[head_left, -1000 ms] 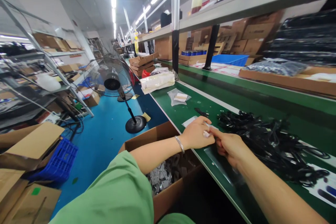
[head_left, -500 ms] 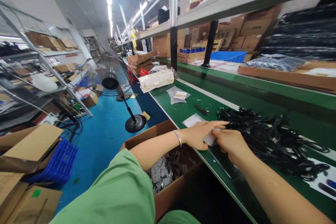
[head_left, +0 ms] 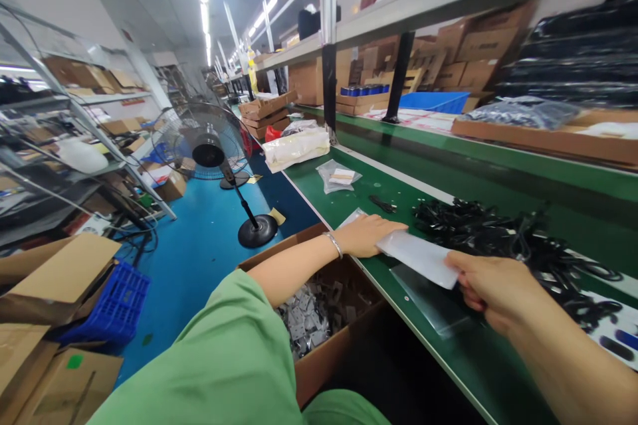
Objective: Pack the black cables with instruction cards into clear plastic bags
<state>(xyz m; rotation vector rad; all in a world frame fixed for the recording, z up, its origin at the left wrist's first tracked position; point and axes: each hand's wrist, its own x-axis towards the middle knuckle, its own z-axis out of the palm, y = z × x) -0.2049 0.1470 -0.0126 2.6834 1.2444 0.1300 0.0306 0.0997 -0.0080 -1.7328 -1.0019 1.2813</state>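
A flat whitish plastic sleeve stretches between my hands over the green bench. My right hand pinches its right end between thumb and fingers. Fingers extended and palm down, my left hand rests at the sleeve's left end, beside more clear plastic. Below the sleeve, a transparent bag lies on the bench. A heap of black cables sits behind my right hand, and one small black cable lies apart from it.
An open cardboard box of small white and metallic parts stands below the bench edge. A clear bag with a white item and a white package lie farther back. A black fan stands on the blue floor.
My right hand has moved right with the sleeve's end, so more of the sleeve shows between my hands. My left hand has shifted slightly left and away.
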